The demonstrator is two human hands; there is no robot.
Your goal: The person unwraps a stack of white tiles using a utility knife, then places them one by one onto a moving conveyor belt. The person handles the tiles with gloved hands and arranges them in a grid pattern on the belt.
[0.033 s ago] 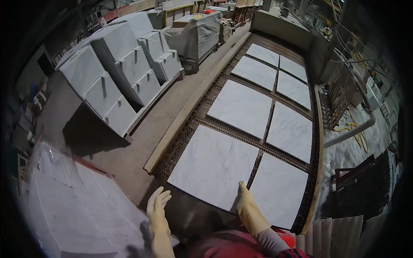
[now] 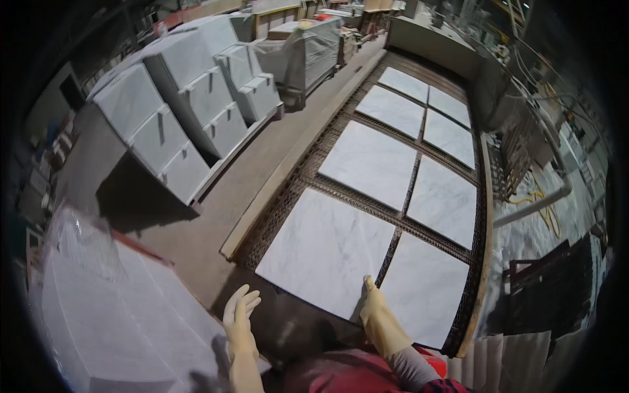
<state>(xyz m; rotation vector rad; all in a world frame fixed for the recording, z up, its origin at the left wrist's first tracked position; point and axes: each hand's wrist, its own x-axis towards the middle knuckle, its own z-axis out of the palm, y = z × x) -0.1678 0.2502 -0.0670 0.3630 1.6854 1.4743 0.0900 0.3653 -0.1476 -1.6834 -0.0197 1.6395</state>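
Note:
White, grey-veined square stone tiles lie flat in two columns on a dark mesh conveyor bed. My left hand, in a pale yellow rubber glove, is open beside the near left corner of the closest left tile, apart from it, with fingers stretched upward. At that tile's near right corner is my right hand, gloved alike, one fingertip pointing up over the tile's surface. Its other fingers are hidden, so I cannot tell whether it grips the edge. Just right of it lies the closest right tile.
Stone slabs lean on a rack at the left. A film-wrapped stack of pale slabs stands near left. A raised rail borders the conveyor. Grey pipe and yellow hose are at the right, above corrugated sheets.
The view has shifted very slightly. Both hands and the tiles keep their places relative to one another.

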